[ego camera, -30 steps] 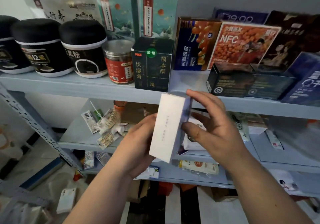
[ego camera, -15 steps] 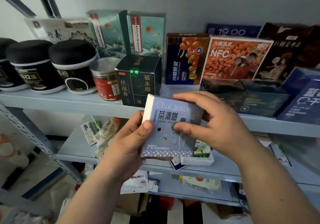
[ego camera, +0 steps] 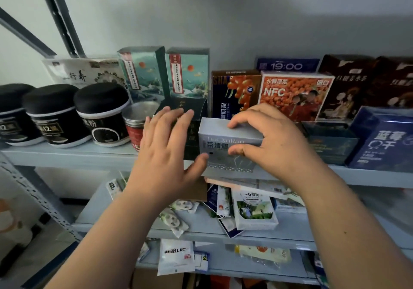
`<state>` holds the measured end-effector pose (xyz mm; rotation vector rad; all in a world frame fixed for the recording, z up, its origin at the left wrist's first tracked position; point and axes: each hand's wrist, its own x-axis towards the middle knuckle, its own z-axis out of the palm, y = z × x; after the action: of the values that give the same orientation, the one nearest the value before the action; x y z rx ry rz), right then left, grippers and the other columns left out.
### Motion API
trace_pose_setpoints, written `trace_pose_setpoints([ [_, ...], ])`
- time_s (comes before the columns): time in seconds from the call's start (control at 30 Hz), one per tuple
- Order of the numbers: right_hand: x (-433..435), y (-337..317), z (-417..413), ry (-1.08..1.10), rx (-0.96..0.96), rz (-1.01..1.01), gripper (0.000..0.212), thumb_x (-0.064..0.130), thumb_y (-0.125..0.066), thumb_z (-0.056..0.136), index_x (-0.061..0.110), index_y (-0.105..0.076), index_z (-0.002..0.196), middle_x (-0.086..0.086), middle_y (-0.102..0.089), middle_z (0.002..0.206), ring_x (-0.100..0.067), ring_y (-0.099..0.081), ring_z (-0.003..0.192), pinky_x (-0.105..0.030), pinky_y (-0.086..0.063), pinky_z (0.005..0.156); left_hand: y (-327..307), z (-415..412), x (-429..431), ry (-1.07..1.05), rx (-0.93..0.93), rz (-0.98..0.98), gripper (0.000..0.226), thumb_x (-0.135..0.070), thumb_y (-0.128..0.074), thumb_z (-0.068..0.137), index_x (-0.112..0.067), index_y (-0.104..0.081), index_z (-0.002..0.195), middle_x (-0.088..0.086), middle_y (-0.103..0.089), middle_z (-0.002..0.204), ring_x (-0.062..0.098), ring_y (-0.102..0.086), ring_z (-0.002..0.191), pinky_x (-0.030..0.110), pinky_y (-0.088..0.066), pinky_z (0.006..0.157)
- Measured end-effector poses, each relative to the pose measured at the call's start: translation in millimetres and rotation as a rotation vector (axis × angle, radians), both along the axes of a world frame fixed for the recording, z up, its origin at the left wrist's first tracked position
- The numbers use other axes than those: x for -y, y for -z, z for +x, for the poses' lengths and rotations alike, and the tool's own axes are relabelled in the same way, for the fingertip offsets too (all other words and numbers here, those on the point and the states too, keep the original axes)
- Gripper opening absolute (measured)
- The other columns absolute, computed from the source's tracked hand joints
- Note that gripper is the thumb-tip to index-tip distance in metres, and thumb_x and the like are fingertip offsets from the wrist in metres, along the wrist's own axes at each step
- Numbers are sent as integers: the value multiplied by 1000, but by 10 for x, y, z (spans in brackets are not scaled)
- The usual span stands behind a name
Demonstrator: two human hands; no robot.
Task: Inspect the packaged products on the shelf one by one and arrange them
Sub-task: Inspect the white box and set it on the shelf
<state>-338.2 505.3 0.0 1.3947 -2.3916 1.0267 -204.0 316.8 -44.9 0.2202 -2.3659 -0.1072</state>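
A pale grey-blue box (ego camera: pixel 225 137) with white lettering stands at the front edge of the grey shelf (ego camera: pixel 67 156), between a dark green box (ego camera: pixel 192 110) and a dark teal box (ego camera: pixel 330 141). My right hand (ego camera: pixel 268 141) grips it, fingers over its top and thumb on its front face. My left hand (ego camera: pixel 165 152) is spread flat with straight fingers in front of the dark green box, its thumb tip touching the grey-blue box's lower left corner.
Black-lidded jars (ego camera: pixel 100 114) and a red tin (ego camera: pixel 136 128) stand to the left. Orange NFC boxes (ego camera: pixel 295 94), teal boxes (ego camera: pixel 143 72) and dark boxes line the back. A blue box (ego camera: pixel 384 141) sits at right. Sachets and a white box (ego camera: pixel 254 210) litter the lower shelves.
The grey-blue box went from held in front of me in both hands up onto the shelf edge. My left hand let go and spread flat; my right hand still grips the box.
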Motion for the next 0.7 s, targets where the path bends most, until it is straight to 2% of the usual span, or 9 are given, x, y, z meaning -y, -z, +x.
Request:
trace_pose_setpoints([
  [0.03, 32, 7, -16, 15, -5, -2, 40, 32, -87, 78, 42, -64, 110, 23, -44, 110, 1, -44, 100, -15, -37, 86, -3, -40, 20, -19, 68, -26, 81, -54, -49, 89, -9, -35, 155, 13, -40, 152, 33, -29, 148, 56, -21, 123],
  [0.1, 93, 32, -40, 45, -26, 10, 39, 30, -86, 81, 36, -66, 114, 20, -44, 113, 0, -44, 102, -21, -38, 88, 4, -102, 55, -63, 162, -80, 87, -60, -42, 89, -12, -26, 159, 12, -34, 160, 34, -20, 154, 58, -15, 125],
  [0.2, 167, 71, -54, 91, -124, 33, 38, 27, -79, 88, 26, -64, 123, 13, -50, 122, -7, -46, 112, -27, -38, 101, 38, -126, 100, -69, 205, -133, 88, -59, -39, 89, -10, -25, 160, 13, -32, 162, 36, -19, 154, 60, -16, 124],
  [0.23, 193, 88, -56, 117, -180, 51, 38, 26, -77, 90, 24, -63, 126, 8, -54, 128, -12, -48, 121, -31, -35, 110, 40, -120, 108, -67, 210, -139, 88, -59, -39, 88, -10, -25, 160, 13, -31, 163, 36, -19, 154, 61, -16, 123],
  [0.3, 247, 121, -52, 183, -280, 121, 40, 26, -71, 94, 23, -59, 132, 2, -57, 141, -22, -41, 142, -46, -17, 126, 45, -104, 116, -73, 222, -155, 88, -58, -38, 88, -11, -23, 161, 12, -29, 164, 35, -16, 155, 60, -15, 124],
  [0.33, 274, 136, -46, 212, -303, 154, 41, 26, -68, 96, 23, -57, 135, 2, -55, 147, -24, -34, 148, -52, -9, 127, 49, -93, 120, -78, 230, -166, 89, -58, -37, 87, -12, -21, 161, 11, -27, 165, 34, -14, 156, 60, -14, 124],
  [0.4, 306, 158, -44, 242, -318, 201, 40, 26, -64, 99, 25, -53, 137, 3, -51, 154, -25, -26, 153, -57, -3, 127, 49, -78, 129, -79, 244, -181, 88, -58, -34, 87, -13, -18, 162, 10, -24, 167, 32, -11, 157, 59, -12, 124],
  [0.57, 321, 159, -60, 258, -298, 255, 43, 30, -58, 102, 28, -44, 143, 5, -36, 164, -25, -11, 158, -56, 2, 127, 28, -54, 121, -82, 253, -195, 88, -59, -33, 87, -15, -18, 162, 11, -24, 167, 34, -12, 156, 60, -11, 124],
  [0.7, 234, 185, -20, 261, -316, 295, 65, 44, -59, 100, 31, -28, 156, 4, -14, 172, -23, 7, 159, -54, 12, 125, 10, -28, 69, -85, 220, -188, 87, -59, -35, 87, -16, -22, 161, 15, -28, 165, 41, -12, 155, 60, -11, 123],
])
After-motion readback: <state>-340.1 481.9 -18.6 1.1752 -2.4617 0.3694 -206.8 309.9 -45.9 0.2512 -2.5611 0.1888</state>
